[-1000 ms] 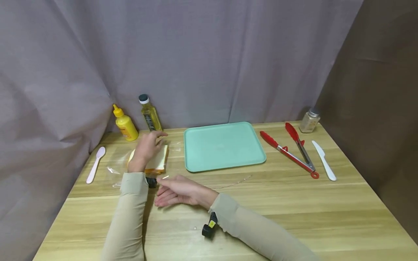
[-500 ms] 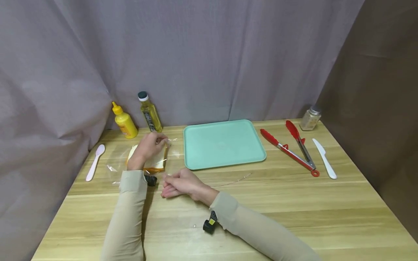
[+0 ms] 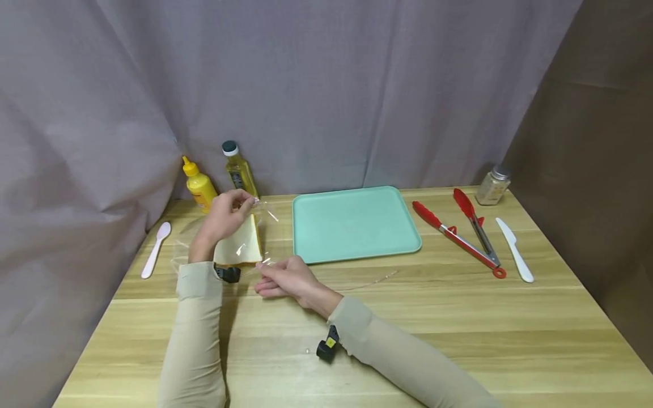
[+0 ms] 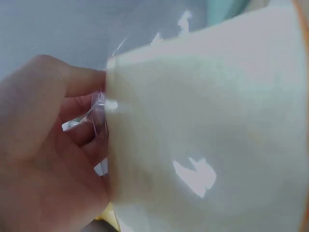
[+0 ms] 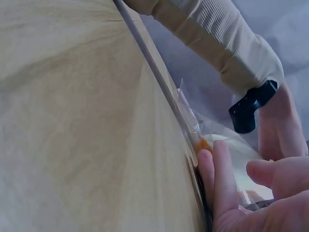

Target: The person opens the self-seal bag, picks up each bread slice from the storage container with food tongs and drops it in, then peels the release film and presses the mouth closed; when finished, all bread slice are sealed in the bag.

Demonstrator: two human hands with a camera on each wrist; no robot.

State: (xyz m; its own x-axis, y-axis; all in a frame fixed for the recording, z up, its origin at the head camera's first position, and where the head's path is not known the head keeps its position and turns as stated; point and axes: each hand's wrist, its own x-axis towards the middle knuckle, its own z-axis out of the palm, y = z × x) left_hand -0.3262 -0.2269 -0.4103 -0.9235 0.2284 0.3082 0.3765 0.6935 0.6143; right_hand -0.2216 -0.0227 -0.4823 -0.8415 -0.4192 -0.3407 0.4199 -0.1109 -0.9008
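A slice of bread (image 3: 240, 246) with a brown crust lies inside a clear plastic bag (image 3: 266, 214) at the left of the table. My left hand (image 3: 223, 218) pinches the bag's far edge, lifted near the bread's far corner. Thumb and fingers of that hand gather the film beside the bread in the left wrist view. At the bag's near right corner, my right hand (image 3: 292, 281) pinches the film between thumb and index finger, its other fingers extended. The right wrist view has the right hand (image 5: 263, 195) low beside the bagged bread, with the left hand (image 5: 282, 123) beyond.
Behind the bag stand a yellow squeeze bottle (image 3: 201, 188) and a dark-capped oil bottle (image 3: 241, 177). A white spoon (image 3: 155, 250) lies left. Rightward are a green tray (image 3: 354, 226), red tongs (image 3: 469, 245), a white knife (image 3: 515, 249), a shaker (image 3: 492, 187) and a thin tie (image 3: 377, 280).
My left hand has taken the bag's far edge and raised it. My right hand has come up to the near corner and pinches it, and the film now stands spread apart between them.
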